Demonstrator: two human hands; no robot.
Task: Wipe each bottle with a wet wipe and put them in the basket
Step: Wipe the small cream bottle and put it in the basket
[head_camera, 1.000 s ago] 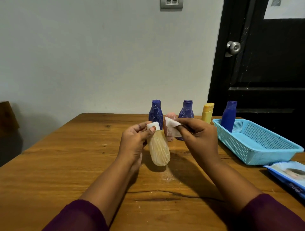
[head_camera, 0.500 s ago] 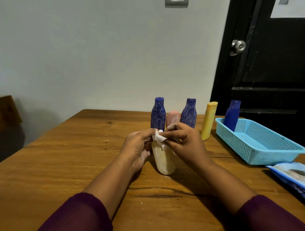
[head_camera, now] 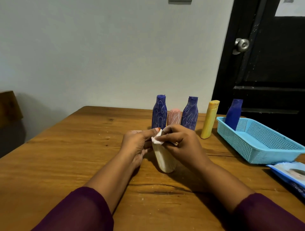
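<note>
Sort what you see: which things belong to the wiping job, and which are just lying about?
Job: cream ribbed bottle, white wet wipe, two scribbled blue bottles, pink bottle, yellow bottle, plain blue bottle, light-blue mesh basket, wipes packet.
Lying about: black door, silver doorknob, wall switch.

Left hand (head_camera: 137, 144): fingers curled in grip, thumb raised. Right hand (head_camera: 183, 145): fingertips pinched, just beside left thumb.

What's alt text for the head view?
Left hand holds a cream bottle at a table; right hand presses a white wipe to its top. Behind: two blue bottles, a pink bottle, a yellow bottle; a plain blue bottle stands in the basket.
</note>
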